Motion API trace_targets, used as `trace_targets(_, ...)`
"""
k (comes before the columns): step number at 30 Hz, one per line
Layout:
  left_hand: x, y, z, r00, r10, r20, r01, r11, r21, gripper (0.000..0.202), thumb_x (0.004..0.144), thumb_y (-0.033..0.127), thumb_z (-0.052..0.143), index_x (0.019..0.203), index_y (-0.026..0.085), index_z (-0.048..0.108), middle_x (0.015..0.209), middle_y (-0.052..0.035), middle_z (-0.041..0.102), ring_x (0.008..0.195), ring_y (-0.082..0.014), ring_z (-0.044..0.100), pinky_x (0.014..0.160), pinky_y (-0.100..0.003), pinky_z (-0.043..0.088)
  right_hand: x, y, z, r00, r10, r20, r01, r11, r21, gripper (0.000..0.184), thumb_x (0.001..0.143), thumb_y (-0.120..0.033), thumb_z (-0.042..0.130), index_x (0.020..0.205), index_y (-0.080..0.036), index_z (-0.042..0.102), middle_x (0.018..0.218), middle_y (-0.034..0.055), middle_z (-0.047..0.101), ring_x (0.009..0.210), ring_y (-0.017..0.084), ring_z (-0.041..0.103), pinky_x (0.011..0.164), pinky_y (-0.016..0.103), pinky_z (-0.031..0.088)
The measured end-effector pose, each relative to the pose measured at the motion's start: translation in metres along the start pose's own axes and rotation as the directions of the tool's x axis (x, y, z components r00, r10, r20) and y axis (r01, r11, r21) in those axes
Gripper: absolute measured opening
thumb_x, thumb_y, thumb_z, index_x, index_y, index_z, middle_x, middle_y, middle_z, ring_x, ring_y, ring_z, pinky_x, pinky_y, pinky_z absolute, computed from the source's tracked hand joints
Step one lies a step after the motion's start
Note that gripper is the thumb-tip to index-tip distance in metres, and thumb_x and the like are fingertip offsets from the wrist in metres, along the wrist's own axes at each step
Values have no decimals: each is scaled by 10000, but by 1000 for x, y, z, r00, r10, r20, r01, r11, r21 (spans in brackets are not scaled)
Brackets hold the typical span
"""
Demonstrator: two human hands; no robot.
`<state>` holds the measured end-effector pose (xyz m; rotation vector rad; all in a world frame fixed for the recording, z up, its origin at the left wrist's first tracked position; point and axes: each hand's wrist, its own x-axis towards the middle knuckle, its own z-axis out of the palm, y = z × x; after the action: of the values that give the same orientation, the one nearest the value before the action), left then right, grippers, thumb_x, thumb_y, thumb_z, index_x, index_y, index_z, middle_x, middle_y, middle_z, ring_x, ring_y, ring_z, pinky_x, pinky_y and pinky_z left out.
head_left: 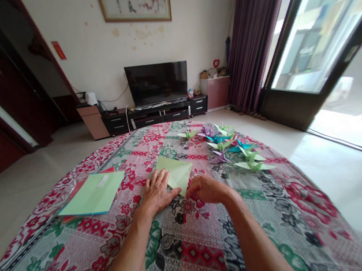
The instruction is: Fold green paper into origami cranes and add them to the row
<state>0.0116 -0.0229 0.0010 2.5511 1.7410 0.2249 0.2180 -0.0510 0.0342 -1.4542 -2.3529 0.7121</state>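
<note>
Partly hides creased, pointed green paper [181, 172] under a splayed left hand [158, 191], curls right hand [207, 189] at its near corner, cannot tell if pinching.

From far away I look into the living room of a home: I see a television [157, 83] on a low black cabinet [115, 120], a framed painting [135, 1] on the wall [206, 25], a purple curtain [247, 33] beside a glass door [306, 48], and a flowered tablecloth [196, 249].

I have my left hand [157, 192] laid flat, thumb [175, 192] inward; my right hand [207, 188] curls, wrist [231, 196] bent.
</note>
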Motion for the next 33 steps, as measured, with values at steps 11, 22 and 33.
trace_targets(11,1,1,0,1000,-1,0,1,1000,-15,713,812,640,331,1383,212,321,1492,-87,254,1380,-295,145,1060,-520,203,9,-14,9,997,-15,-77,11,999,-53,342,649,-108,483,786,-268,753,671,-12,695,688,133,579,664,215,409)
trace_targets(22,5,-2,-1,996,-27,-90,20,996,-86,456,865,460,390,1285,295,457,1425,-31,393,1324,-245,294,1035,-487,288,17,-24,22,961,188,-204,-224,959,-173,315,777,-386,499,646,-207,723,522,11,602,609,128,521,616,241,342)
trace_targets(33,7,-5,-1,994,-17,-112,5,995,-103,414,855,435,442,1245,303,492,1396,-30,428,1284,-237,350,1012,-467,324,19,-31,48,857,193,-477,-314,931,-188,222,785,-383,555,725,-222,696,789,63,634,837,209,522,782,331,315)
